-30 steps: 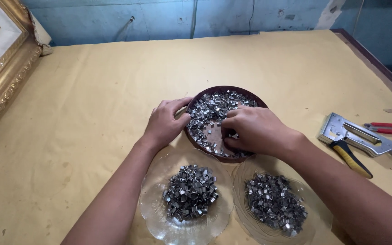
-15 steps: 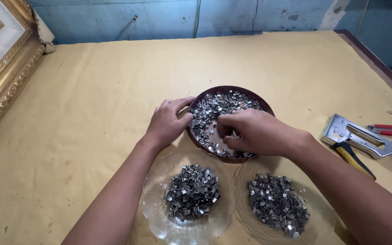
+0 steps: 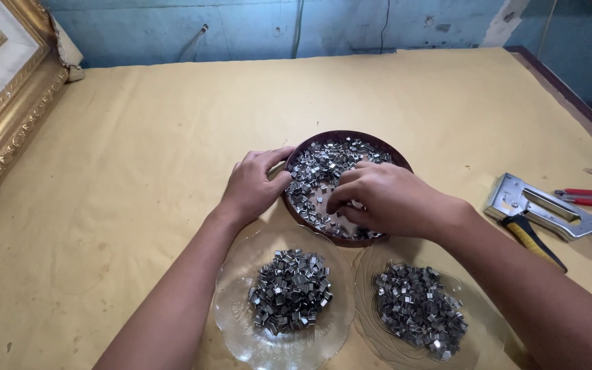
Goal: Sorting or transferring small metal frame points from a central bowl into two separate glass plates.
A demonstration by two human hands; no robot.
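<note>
Your left hand (image 3: 255,186) cups the rim of the dark brown bowl (image 3: 378,145), fingers curled, steadying it; your right hand (image 3: 378,200) lies inside, fingertips pinched among the small metal clips (image 3: 320,168), though whether they hold any I cannot tell; two glass dishes (image 3: 238,301) of sorted clips sit just below; a staple gun (image 3: 543,209) lies right.

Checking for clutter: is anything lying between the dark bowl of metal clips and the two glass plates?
Nothing visible does. The dark bowl directly borders both glass plates; the right hand is in the clips.
</note>
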